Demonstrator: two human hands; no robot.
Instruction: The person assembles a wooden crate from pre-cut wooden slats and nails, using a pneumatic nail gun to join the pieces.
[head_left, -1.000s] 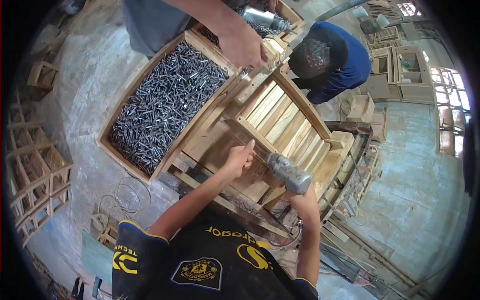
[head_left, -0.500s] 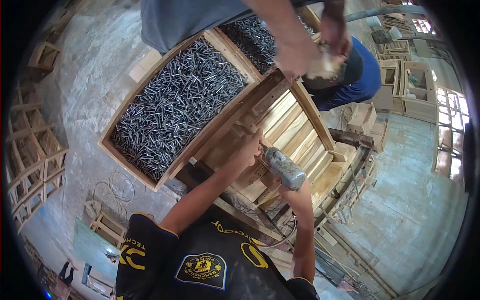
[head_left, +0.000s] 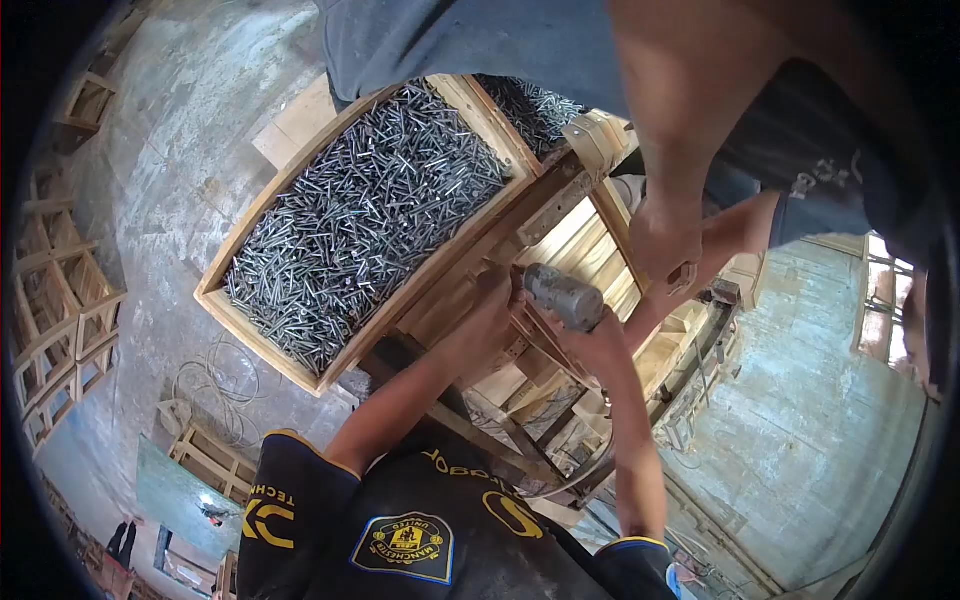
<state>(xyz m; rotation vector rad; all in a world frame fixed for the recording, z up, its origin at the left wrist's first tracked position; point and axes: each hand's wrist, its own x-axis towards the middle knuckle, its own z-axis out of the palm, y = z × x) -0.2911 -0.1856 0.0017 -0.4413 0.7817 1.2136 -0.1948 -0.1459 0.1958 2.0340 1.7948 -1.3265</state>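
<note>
My right hand (head_left: pixel 590 345) is wrapped round the handle of a grey, worn air driver (head_left: pixel 563 297), which points to the left. A thin hose (head_left: pixel 600 462) runs below it. My left hand (head_left: pixel 492 305) is closed at the driver's nose, over the wooden workpiece (head_left: pixel 535 372); what its fingers hold is hidden. Just beyond, a wooden bin (head_left: pixel 310 382) is filled with loose screws (head_left: pixel 370 215). Pale wooden slats (head_left: pixel 590 245) lie behind the driver.
A co-worker leans in from the top; one hand (head_left: pixel 668 245) hangs over the slats and another arm (head_left: pixel 735 235) reaches in from the right. A wooden block (head_left: pixel 597 140) rests on the bar (head_left: pixel 560 195). Wooden frames (head_left: pixel 75 290) are stacked at the left.
The co-worker has leaned further over, with arms now lower and to the right. A wooden block now sits on the bar. My hands and the driver have shifted slightly.
</note>
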